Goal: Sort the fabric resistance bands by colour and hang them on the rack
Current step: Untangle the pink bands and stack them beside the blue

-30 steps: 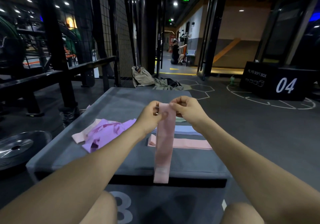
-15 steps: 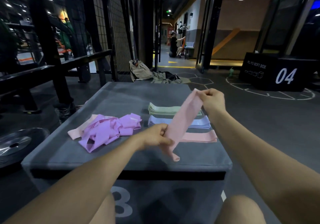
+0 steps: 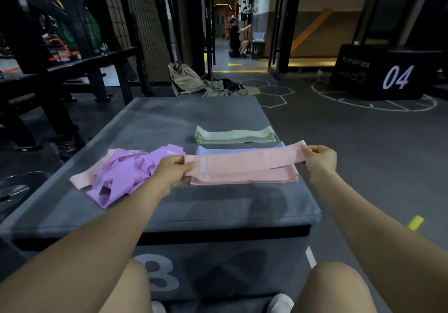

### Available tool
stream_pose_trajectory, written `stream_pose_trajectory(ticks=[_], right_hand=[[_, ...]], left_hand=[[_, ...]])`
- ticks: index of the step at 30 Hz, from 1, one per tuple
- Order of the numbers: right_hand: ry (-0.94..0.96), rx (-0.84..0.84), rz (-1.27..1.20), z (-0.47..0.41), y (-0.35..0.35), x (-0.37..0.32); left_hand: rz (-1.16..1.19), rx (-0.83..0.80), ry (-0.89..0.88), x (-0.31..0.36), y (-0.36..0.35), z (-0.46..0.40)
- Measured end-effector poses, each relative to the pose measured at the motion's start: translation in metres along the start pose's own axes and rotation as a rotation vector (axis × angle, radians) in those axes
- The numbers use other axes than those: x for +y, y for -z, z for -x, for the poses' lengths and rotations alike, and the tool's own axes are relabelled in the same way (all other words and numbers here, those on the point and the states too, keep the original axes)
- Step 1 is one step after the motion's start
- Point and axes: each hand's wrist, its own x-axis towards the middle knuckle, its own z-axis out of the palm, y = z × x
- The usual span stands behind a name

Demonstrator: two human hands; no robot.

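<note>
Pink band (image 3: 242, 162) above pink stack (image 3: 244, 179)

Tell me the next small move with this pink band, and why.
Probably lower it flat onto the pink stack. The left hand and right hand hold the pink band stretched just above that stack, roughly parallel with it, beside the blue stack and green stack.

Both bare forearms reach forward from the bottom corners of the view, held well apart. The left hand (image 3: 172, 170) has its fingers curled and its thumb on top, its grip pinching one end of a long pale pink fabric band (image 3: 244, 161). The right hand (image 3: 321, 158) pinches the band's other end between thumb and curled fingers, knuckles facing right. Two bare knees show below the arms.
</note>
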Motion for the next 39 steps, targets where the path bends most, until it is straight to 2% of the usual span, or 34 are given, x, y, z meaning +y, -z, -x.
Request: stream_pose_trajectory(ticks=[3, 6, 10, 15, 20, 32, 39], right_hand=[[0.033, -0.033, 0.038, -0.006, -0.006, 0.012], [0.062, -0.030, 0.110, -0.014, -0.012, 0.024], [0.072, -0.002, 0.234, -0.024, -0.022, 0.039], [0.112, -0.001, 0.422, -0.031, -0.031, 0.057], [0.181, 0.032, 0.604, -0.036, -0.031, 0.073], [0.257, 0.050, 0.635, -0.041, -0.032, 0.089], [0.343, 0.067, 0.748, -0.036, -0.033, 0.092]], left_hand=[[0.042, 0.168, -0.071, -0.004, -0.007, -0.018], [-0.040, 0.311, -0.123, -0.012, -0.015, -0.036], [-0.230, 0.420, -0.164, -0.025, -0.024, -0.055], [-0.375, 0.453, -0.152, -0.037, -0.038, -0.059], [-0.503, 0.421, -0.145, -0.057, -0.036, -0.065], [-0.418, 0.432, -0.200, -0.068, -0.040, -0.070], [-0.386, 0.435, -0.215, -0.075, -0.042, -0.070]])
